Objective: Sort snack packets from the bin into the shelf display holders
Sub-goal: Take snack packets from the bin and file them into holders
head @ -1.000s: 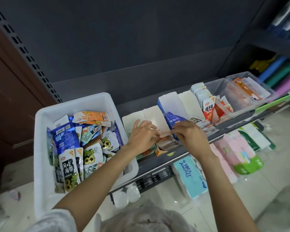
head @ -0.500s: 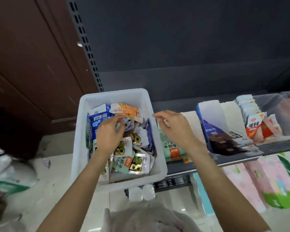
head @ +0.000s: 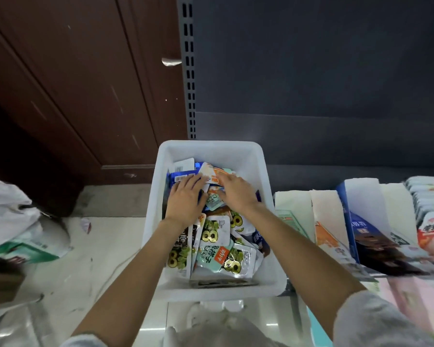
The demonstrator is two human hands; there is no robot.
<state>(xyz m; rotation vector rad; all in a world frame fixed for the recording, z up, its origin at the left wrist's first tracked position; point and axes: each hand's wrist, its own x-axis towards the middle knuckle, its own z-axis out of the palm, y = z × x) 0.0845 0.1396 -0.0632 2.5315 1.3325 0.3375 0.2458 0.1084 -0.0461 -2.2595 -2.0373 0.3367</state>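
- The left hand (head: 185,200) lies palm down in the far half of the white bin (head: 212,149), its fingers spread and nearly straight across a blue packet (head: 179,177), pressing rather than gripping.
- The right hand (head: 236,194) reaches in beside it, fingers stretched flat over an orange-and-white packet (head: 212,175); whether any fingertip has hooked the packet's edge cannot be told.
- A small teal packet (head: 213,200) shows in the gap between the two hands.
- The near half of the bin holds a loose heap of snack packets (head: 219,249), many printed with green rings and some lying face up.
- The bin sits at the left end of a dark shelf (head: 336,171).
- To its right stand cardboard display holders (head: 328,216) in a row, a blue-and-white holder (head: 358,219) among them.
- A stack of red-and-white packets (head: 430,221) stands at the far right.
- On the pale floor to the left lies a white plastic bag (head: 7,211), before a brown wooden cabinet (head: 73,83).
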